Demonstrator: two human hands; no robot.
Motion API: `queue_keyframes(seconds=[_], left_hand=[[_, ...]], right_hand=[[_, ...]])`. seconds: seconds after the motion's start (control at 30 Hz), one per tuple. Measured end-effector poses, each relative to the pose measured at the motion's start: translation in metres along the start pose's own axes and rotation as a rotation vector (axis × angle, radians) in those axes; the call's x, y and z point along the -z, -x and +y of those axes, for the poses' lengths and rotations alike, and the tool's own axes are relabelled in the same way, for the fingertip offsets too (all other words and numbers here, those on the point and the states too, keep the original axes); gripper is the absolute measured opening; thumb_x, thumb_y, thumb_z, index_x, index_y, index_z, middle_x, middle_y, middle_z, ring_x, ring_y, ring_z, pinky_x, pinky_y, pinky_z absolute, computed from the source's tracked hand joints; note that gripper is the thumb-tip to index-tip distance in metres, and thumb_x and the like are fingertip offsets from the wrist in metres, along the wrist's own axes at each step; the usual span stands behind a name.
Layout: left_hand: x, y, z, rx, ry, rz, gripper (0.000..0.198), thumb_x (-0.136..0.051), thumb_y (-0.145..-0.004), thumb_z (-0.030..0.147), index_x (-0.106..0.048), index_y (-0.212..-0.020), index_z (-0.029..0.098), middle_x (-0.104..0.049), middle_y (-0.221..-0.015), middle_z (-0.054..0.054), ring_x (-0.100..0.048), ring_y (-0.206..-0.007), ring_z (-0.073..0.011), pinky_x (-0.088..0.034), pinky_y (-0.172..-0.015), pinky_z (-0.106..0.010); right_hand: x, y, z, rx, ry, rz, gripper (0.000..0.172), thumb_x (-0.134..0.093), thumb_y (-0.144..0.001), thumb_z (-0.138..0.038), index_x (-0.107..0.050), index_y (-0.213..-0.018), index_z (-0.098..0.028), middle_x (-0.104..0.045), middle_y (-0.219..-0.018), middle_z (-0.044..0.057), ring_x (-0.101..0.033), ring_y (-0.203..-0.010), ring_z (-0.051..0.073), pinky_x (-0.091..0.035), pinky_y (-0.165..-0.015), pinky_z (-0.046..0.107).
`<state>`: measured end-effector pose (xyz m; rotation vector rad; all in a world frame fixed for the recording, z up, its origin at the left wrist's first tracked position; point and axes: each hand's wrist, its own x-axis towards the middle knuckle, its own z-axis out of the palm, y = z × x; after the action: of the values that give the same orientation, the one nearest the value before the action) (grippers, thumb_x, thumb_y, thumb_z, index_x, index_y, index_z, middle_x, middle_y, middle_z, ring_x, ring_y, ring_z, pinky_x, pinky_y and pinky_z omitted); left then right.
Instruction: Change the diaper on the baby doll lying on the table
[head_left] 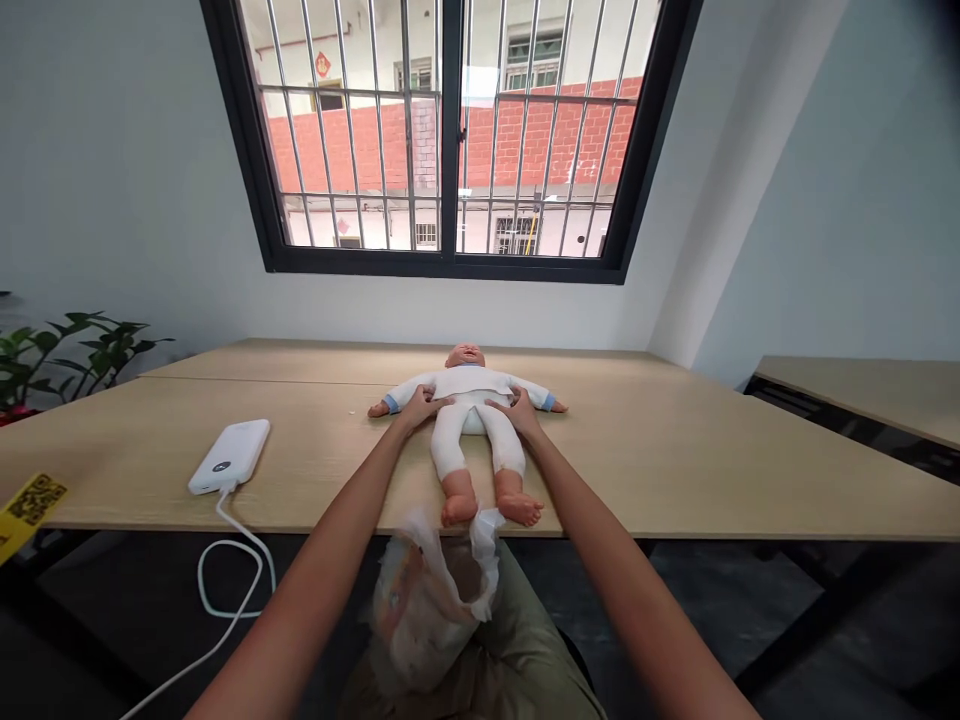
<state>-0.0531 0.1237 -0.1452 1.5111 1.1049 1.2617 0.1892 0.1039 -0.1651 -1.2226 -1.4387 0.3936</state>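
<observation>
A baby doll [474,385] lies on its back on the table, head toward the window and feet at the front edge. It wears a white top with blue cuffs, the arms spread wide; its legs are white cloth with bare feet. A white diaper-like piece [474,420] shows between the thighs. My left hand [422,405] grips the doll's waist from the left, thumb on top near the hem. On the opposite side my right hand [519,408] holds the waist in the same manner. The undersides of my fingers are partly hidden.
A translucent plastic bag [427,610], blurred, sits on my lap below the table edge. On the left are a white power bank [231,456] with a cable [238,610], a yellow QR tag [31,510] and a plant [82,350]. A barred window [450,262] is behind the table [675,450].
</observation>
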Motion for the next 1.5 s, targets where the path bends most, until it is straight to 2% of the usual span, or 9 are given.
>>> queue_keyframes(seconds=[0.23,0.43,0.57,0.7,0.83,0.97,1.1,1.33,1.5], left_hand=[[-0.014,0.004,0.001,-0.034,-0.035,0.158,0.047,-0.087,-0.064,0.029,-0.048,-0.086,0.015,-0.055,-0.083,-0.002,-0.054,-0.086,-0.016,-0.042,-0.082,-0.026],[-0.007,0.02,0.051,-0.12,-0.01,0.324,0.031,-0.075,-0.073,0.016,-0.047,-0.088,0.016,-0.058,-0.094,-0.005,-0.057,-0.088,-0.0156,-0.044,-0.083,-0.027],[-0.012,0.113,0.092,-0.389,0.183,0.248,0.02,-0.073,-0.078,0.027,-0.059,-0.086,0.016,-0.064,-0.089,-0.004,-0.061,-0.089,-0.0159,-0.047,-0.083,-0.026],[-0.023,0.229,0.107,-0.224,0.274,0.0,0.019,-0.075,-0.08,0.03,-0.068,-0.091,0.016,-0.069,-0.086,-0.004,-0.063,-0.083,-0.0152,-0.048,-0.075,-0.023],[-0.028,0.281,0.108,-0.059,0.529,-0.066,0.011,-0.073,-0.083,0.027,-0.069,-0.087,0.018,-0.066,-0.084,-0.001,-0.061,-0.082,-0.0125,-0.048,-0.075,-0.021],[-0.029,0.291,0.113,-0.047,0.622,-0.069,0.01,-0.073,-0.082,0.027,-0.067,-0.083,0.019,-0.063,-0.081,-0.001,-0.059,-0.081,-0.0129,-0.047,-0.073,-0.021],[-0.026,0.295,0.118,-0.132,0.554,-0.059,0.01,-0.073,-0.081,0.022,-0.065,-0.079,0.018,-0.061,-0.081,-0.002,-0.058,-0.082,-0.015,-0.047,-0.076,-0.025],[-0.012,0.3,0.112,-0.201,0.172,-0.172,0.006,-0.069,-0.085,0.019,-0.063,-0.083,0.018,-0.06,-0.084,-0.002,-0.058,-0.083,-0.0151,-0.045,-0.075,-0.025],[-0.014,0.304,0.111,-0.231,0.19,-0.116,0.008,-0.071,-0.084,0.019,-0.064,-0.079,0.018,-0.06,-0.081,-0.002,-0.058,-0.081,-0.0158,-0.046,-0.073,-0.026]], right_hand=[[0.0,-0.008,-0.013,-0.238,0.007,0.124,0.075,-0.084,-0.056,-0.041,-0.049,-0.115,-0.011,-0.063,-0.108,0.016,-0.06,-0.092,0.024,-0.049,-0.082,0.036],[0.024,0.015,-0.077,0.032,-0.131,0.247,0.063,-0.078,-0.067,-0.041,-0.05,-0.118,-0.017,-0.057,-0.119,0.012,-0.058,-0.093,0.019,-0.048,-0.084,0.032],[0.037,0.104,-0.144,0.069,-0.306,0.174,0.03,-0.074,-0.075,-0.044,-0.059,-0.079,-0.018,-0.059,-0.078,0.001,-0.053,-0.075,0.014,-0.045,-0.074,0.028],[0.04,0.189,-0.19,-0.03,-0.453,-0.075,0.028,-0.072,-0.08,-0.042,-0.059,-0.071,-0.019,-0.057,-0.069,-0.001,-0.052,-0.068,0.013,-0.042,-0.065,0.026],[0.044,0.223,-0.207,-0.02,-0.469,-0.115,0.024,-0.072,-0.083,-0.034,-0.058,-0.07,-0.019,-0.057,-0.074,-0.001,-0.053,-0.079,0.013,-0.041,-0.074,0.025],[0.048,0.231,-0.21,-0.053,-0.419,-0.147,0.026,-0.072,-0.084,-0.035,-0.057,-0.069,-0.02,-0.056,-0.076,-0.001,-0.053,-0.084,0.013,-0.041,-0.076,0.023],[0.057,0.237,-0.212,-0.005,-0.313,-0.151,0.026,-0.072,-0.083,-0.034,-0.055,-0.068,-0.02,-0.053,-0.066,-0.004,-0.051,-0.067,0.011,-0.04,-0.064,0.023],[0.075,0.237,-0.213,0.424,0.129,-0.072,0.019,-0.073,-0.083,-0.022,-0.057,-0.073,-0.021,-0.062,-0.066,-0.004,-0.058,-0.065,0.012,-0.043,-0.066,0.026],[0.079,0.239,-0.215,0.488,0.162,-0.031,0.019,-0.075,-0.082,-0.02,-0.057,-0.076,-0.022,-0.063,-0.068,-0.004,-0.059,-0.067,0.012,-0.044,-0.066,0.028]])
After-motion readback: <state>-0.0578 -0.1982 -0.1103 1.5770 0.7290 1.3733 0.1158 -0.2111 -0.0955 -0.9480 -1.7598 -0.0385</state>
